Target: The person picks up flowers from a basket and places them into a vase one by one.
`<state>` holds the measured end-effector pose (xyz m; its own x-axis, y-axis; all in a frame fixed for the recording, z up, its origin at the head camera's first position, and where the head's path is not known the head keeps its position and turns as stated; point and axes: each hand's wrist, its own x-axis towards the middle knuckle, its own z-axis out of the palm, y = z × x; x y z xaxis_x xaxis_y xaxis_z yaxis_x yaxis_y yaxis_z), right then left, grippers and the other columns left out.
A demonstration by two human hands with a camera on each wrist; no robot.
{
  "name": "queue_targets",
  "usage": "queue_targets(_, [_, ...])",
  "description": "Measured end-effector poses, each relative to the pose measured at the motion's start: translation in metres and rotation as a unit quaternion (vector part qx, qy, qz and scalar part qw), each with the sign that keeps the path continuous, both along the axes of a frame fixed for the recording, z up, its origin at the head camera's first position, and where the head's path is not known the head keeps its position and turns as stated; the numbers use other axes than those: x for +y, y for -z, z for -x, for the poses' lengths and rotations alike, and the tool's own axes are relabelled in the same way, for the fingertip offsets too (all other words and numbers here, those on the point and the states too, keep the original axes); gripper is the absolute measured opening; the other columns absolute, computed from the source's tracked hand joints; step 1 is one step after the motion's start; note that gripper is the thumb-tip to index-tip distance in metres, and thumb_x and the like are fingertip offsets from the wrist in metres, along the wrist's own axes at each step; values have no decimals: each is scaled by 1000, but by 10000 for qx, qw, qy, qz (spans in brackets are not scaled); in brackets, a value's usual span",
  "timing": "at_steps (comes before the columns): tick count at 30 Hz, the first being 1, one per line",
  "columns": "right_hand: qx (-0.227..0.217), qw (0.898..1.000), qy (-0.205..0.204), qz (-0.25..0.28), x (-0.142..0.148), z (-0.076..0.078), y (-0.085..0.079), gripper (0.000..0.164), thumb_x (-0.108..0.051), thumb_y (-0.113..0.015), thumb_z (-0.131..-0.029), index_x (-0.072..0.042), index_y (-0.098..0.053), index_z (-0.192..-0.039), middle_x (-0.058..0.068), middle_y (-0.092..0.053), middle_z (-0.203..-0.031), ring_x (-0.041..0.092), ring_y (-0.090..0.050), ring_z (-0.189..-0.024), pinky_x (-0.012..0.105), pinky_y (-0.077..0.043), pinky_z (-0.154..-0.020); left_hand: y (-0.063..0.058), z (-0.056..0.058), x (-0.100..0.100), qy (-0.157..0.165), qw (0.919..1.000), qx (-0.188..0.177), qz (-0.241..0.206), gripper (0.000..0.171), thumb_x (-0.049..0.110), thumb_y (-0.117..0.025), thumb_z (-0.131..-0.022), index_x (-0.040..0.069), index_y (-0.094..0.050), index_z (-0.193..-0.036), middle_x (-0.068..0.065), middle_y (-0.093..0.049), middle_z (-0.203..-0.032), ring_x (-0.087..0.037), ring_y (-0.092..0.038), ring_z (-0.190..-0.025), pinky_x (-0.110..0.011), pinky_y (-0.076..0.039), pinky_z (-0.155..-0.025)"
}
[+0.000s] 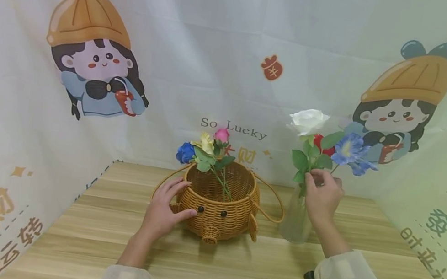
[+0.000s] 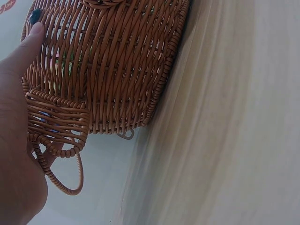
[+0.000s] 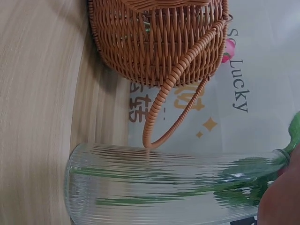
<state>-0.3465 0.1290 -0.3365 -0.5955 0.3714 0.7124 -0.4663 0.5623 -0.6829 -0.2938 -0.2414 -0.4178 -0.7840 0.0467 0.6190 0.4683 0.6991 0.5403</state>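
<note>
A brown wicker basket (image 1: 218, 217) with a pig's snout, button eyes and side ears stands on the table. My left hand (image 1: 164, 206) holds its left side, thumb on the front by one eye, fingers along the rim. Out of the basket lean a blue rose (image 1: 185, 152), a yellow flower (image 1: 205, 143) and a pink rose (image 1: 221, 134). On the right, my right hand (image 1: 322, 197) pinches the leafy stem of a white rose (image 1: 309, 121) at the mouth of a clear ribbed vase (image 3: 154, 187). A red flower (image 1: 324, 144) and a blue-violet flower (image 1: 350, 150) rise behind that hand.
The basket's looped handle (image 1: 278, 205) hangs out toward the vase. Printed cloth (image 1: 182, 61) with cartoon figures walls the wooden table (image 1: 85, 225) at the back and both sides. Green stems show through the vase's glass in the right wrist view.
</note>
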Motion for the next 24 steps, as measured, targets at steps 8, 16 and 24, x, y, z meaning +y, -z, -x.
queue_targets(8, [40,9999,-61,81,0,-1,-1,12,-5,-72,-84,2,-69,-93,18,-68,-83,26,-47,-83,45,-33,-83,-2,0,0,17,10000,7,-21,75,45,-84,-72,22,-55,-137,-7,-43,-147,-33,-34,-136,-63,-32,-102])
queue_targets(16, [-49,9999,-27,156,1,-2,1,12,-4,-72,-85,2,-68,-95,18,-68,-85,23,-46,-83,36,-36,-75,-1,0,0,8,10000,-12,-32,74,46,-83,-72,26,-55,-137,-5,-43,-147,-32,-34,-136,-63,-32,-102])
queue_targets(24, [95,9994,-66,333,4,-6,1,11,-1,-71,-84,2,-69,-94,18,-68,-87,19,-45,-85,33,-34,-76,-2,-1,1,26,10000,-40,-59,74,46,-83,-72,24,-55,-138,-5,-42,-147,-32,-34,-136,-63,-32,-102])
